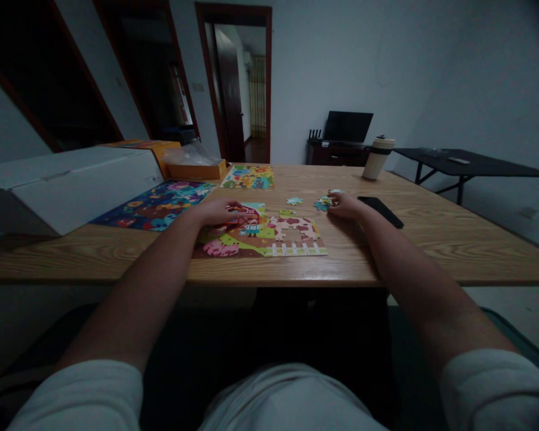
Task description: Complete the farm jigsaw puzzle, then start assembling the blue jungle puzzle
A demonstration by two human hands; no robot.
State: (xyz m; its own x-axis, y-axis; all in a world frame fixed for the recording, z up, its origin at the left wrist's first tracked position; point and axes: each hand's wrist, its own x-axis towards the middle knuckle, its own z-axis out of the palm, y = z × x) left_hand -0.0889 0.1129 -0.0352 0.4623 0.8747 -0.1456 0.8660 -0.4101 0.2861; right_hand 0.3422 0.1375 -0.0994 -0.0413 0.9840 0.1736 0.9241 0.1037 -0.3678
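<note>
A partly assembled jigsaw puzzle (251, 246) of a farm lies before me, with a red barn, a pink pig and a spotted cow. Gaps show in the cow's body and along the upper right. My left hand (220, 212) rests over the puzzle's upper left part, fingers spread beside the barn. To the right of the puzzle, my right hand (345, 206) has its fingers bent down at a small cluster of loose puzzle pieces (323, 203), apparently gripping one; the fingertips are partly hidden. Two more loose pieces, a light blue piece (294, 201) and a green piece (287, 212), lie between my hands.
A black phone (381, 212) lies right of my right hand, with a cream tumbler (379, 158) behind. At left are a dark blue puzzle (161, 203), a white box (72, 185) and an orange box (195, 172) holding clear plastic. A yellow puzzle (248, 177) lies at the back.
</note>
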